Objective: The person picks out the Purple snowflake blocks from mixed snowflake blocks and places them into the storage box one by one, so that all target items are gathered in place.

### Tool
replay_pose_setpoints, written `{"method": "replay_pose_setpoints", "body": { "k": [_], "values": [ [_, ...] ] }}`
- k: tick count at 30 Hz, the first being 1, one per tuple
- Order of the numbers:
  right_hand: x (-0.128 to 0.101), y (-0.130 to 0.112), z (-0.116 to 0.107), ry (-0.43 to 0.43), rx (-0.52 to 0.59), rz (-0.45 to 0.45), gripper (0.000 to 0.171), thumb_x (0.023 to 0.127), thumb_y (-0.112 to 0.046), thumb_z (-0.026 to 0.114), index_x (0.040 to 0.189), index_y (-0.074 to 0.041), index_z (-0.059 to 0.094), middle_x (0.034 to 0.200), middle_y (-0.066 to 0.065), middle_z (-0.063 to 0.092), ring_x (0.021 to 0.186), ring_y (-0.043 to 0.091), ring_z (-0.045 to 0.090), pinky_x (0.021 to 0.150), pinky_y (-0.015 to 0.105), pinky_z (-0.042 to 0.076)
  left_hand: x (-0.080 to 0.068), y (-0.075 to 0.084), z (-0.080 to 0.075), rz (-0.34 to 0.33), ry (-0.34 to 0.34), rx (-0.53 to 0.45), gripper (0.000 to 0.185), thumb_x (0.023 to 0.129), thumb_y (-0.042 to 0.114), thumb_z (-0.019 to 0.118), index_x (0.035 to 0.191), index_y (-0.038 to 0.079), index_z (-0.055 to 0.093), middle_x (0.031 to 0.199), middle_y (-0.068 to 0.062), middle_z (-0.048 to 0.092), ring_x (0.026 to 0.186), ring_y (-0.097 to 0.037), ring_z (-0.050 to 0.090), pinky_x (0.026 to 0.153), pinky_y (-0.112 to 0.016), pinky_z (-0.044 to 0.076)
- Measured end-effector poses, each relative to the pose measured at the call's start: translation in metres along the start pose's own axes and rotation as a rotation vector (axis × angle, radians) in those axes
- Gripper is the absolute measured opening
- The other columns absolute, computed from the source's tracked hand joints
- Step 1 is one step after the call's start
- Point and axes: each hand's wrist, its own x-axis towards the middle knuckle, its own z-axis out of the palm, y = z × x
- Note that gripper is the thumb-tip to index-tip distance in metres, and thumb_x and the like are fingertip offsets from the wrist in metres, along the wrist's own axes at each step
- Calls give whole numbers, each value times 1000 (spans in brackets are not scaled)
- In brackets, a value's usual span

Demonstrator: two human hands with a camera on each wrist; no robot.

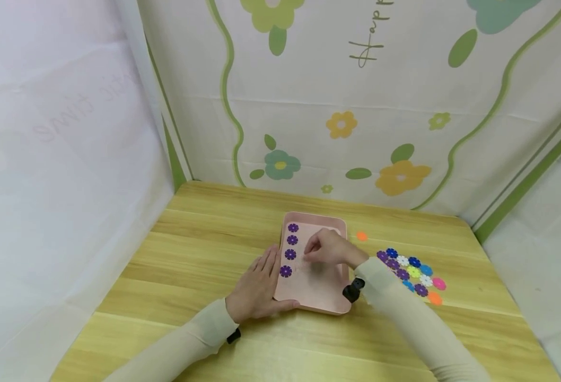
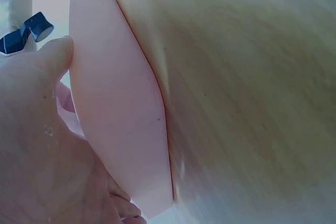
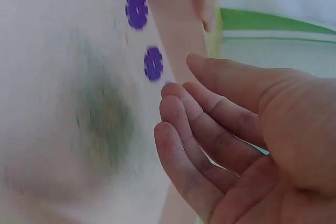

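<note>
Now the right hand (image 1: 328,248) hovers over the pink tray (image 1: 315,294) on the worktop (image 1: 190,249), fingers bent downward beside a column of four purple flowers (image 1: 290,249) along the tray's left side; whether its grip pinches a piece I cannot tell. The left hand (image 1: 257,286) lies flat against the tray's left rim, fingers straight, steadying it. To do this well, I judge the next piece should be lowered in line with the column, evenly spaced, while the tray is kept from sliding. Only the head view shows the loose pile of coloured flowers (image 1: 411,273) right of the tray and one orange piece (image 1: 361,236) apart. Close up, the right wrist view shows loosely curled fingers (image 3: 199,124) with no piece visible between them, while the left wrist view shows the thumb (image 2: 55,56) touching the tray's wall.
</note>
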Motion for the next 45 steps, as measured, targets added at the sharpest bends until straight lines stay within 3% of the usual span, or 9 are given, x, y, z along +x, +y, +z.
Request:
{"method": "replay_pose_setpoints", "body": {
  "k": [10,17,23,29,45],
  "values": [
    [-39,52,-65,54,-85,-7,17,97,-16,78,108,-3,78,100,6,79,91,17,74,82,35,63,-1,-2,2,20,32,5,124,92,84,52,164,-11,18,173,-31,19,162,-43,25,129,-53,34],
    [-60,105,-91,78,-170,-8,26,97,-15,78,116,2,75,108,16,78,95,21,75,84,38,64,-2,-2,4,28,36,0,122,93,83,50,164,-11,18,173,-31,19,162,-44,24,130,-54,32],
    [-72,139,-93,83,-234,9,30,97,-9,76,122,7,72,113,22,76,97,26,74,87,44,64,-2,0,2,14,2,10,123,92,83,51,165,-10,15,174,-30,17,162,-42,23,130,-53,32],
    [-76,160,-86,70,-250,26,30,95,-4,76,123,6,72,112,18,77,101,30,75,87,44,64,-2,1,0,9,2,15,124,92,84,51,165,-10,16,173,-30,18,162,-42,25,129,-54,33],
    [-77,174,-78,78,-253,-1,25,91,-3,80,116,2,74,109,16,78,98,29,76,85,43,65,-2,3,-1,4,5,7,125,91,84,51,165,-9,14,173,-30,18,161,-43,26,128,-54,35]
  ]
}}
